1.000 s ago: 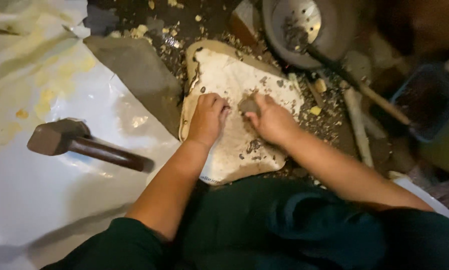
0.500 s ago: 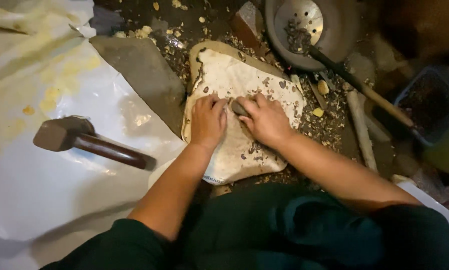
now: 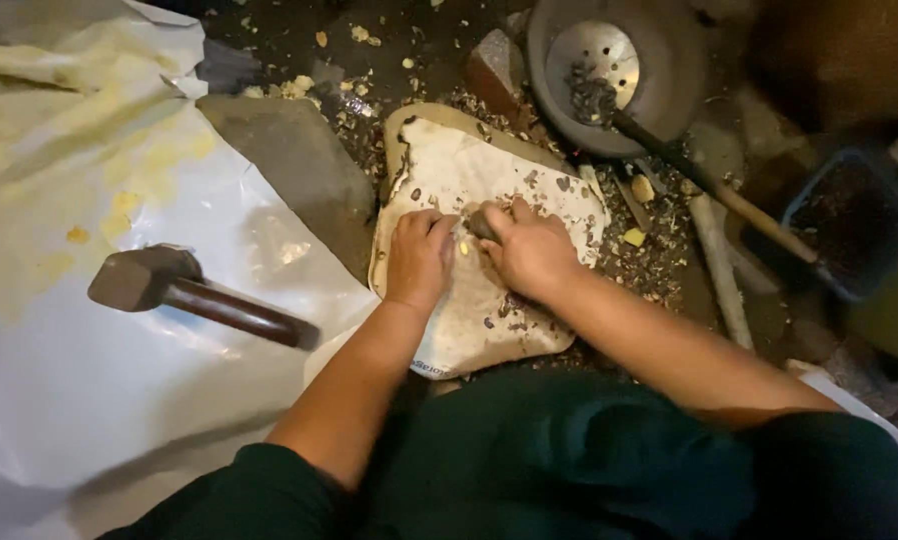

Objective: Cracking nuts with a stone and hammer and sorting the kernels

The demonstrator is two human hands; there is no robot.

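Note:
My left hand (image 3: 419,258) rests palm down on a dirty white cloth (image 3: 489,190) that covers a flat block. Its fingers are together and a small yellow bit lies by the thumb. My right hand (image 3: 531,252) is beside it, fingers curled around a small dark nut-like lump (image 3: 481,224) at the cloth's middle. Dark shell bits are scattered over the cloth.
A heavy hammer (image 3: 184,292) lies on a white plastic sheet (image 3: 89,400) at the left. A grey stone slab (image 3: 294,170) is next to the cloth. A round metal pan (image 3: 659,40) with a long-handled tool (image 3: 709,185) sits at the back right, a dark blue tub (image 3: 849,225) farther right. Shell litter covers the ground.
Both hands have drawn closer together at the cloth's middle, and my right hand has closed around the dark lump. The hammer has not moved.

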